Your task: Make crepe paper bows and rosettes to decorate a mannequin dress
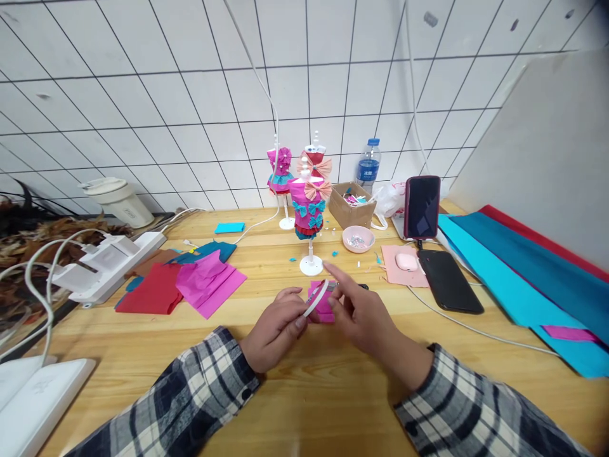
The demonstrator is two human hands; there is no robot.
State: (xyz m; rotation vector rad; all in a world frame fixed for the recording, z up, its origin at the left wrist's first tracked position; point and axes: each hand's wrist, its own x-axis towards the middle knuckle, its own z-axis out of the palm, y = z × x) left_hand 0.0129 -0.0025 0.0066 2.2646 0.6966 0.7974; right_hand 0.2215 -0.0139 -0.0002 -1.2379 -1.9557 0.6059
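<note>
My left hand [273,330] is closed around a small white roll of tape [316,297], pinched at its lower edge. My right hand [364,314] touches the top of the roll with its fingertips, the index finger stretched out over it. Under both hands lies a small piece of magenta paper [324,306] on the wooden table [304,393]. Just beyond stands a mannequin stand [309,216] in a magenta paper dress with teal and peach bows. Behind it are two more dressed stands, one magenta [280,170] and one red [314,152].
Sheets of red [152,289], magenta [209,282] and teal paper lie at left beside a white power strip [107,260]. A pink bowl [358,238], cardboard box [352,204], water bottle [368,166], upright phone [422,206], black phone [450,280] and large teal sheets [514,273] are at right.
</note>
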